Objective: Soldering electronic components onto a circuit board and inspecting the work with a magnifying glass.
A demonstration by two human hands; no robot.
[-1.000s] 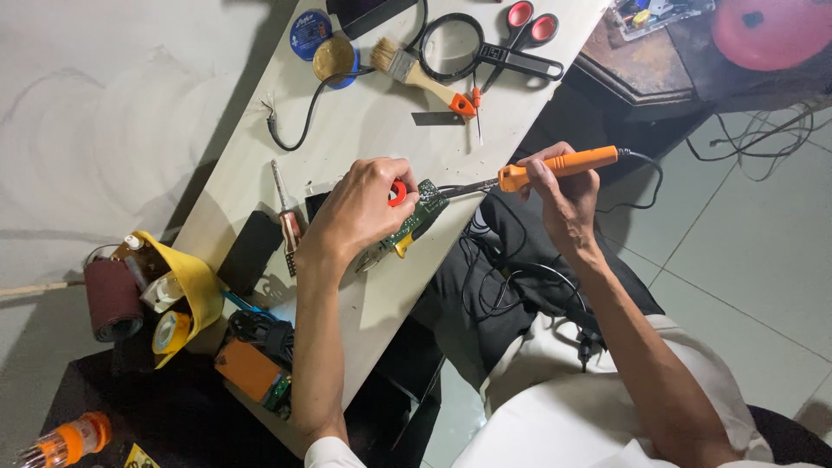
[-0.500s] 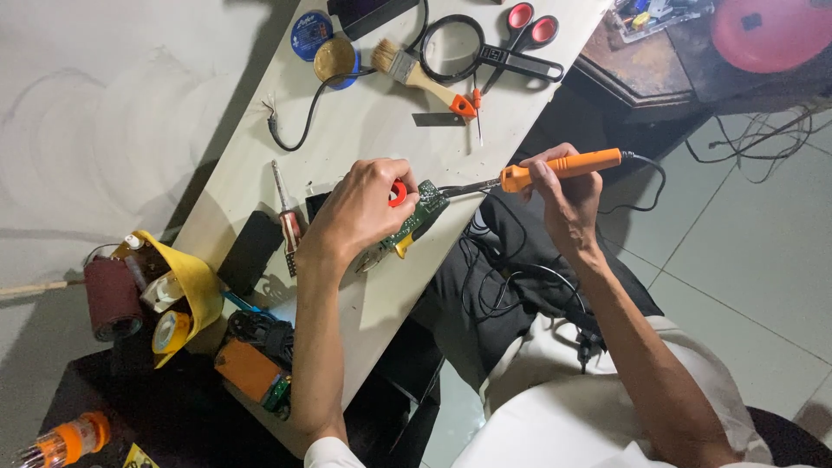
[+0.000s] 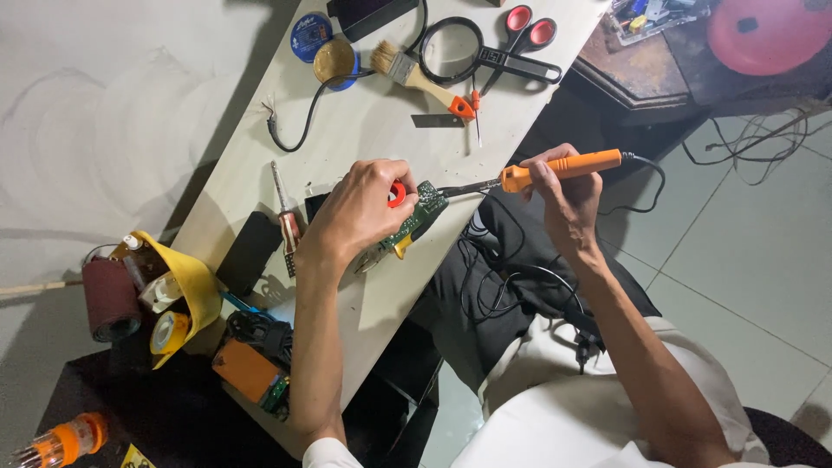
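Pale, cluttered bench [image 3: 381, 130] over a tiled floor, brush [image 3: 416, 74], magnifier [image 3: 455, 43] and scissors [image 3: 520, 35] at the far end. Your left hand [image 3: 360, 212] is clamped over the green board [image 3: 420, 212] at the bench's near edge, pinning it flat. Your right hand [image 3: 563, 186] is wrapped round the orange iron [image 3: 563, 165], tip meeting the board's end. That board looks light, stiff and fragile, so grip its edges; take the iron by its handle only.

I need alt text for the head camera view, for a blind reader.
The right hand holds an orange soldering iron with its tip at a green circuit board, which the left hand steadies on a pale workbench scattered with tools.
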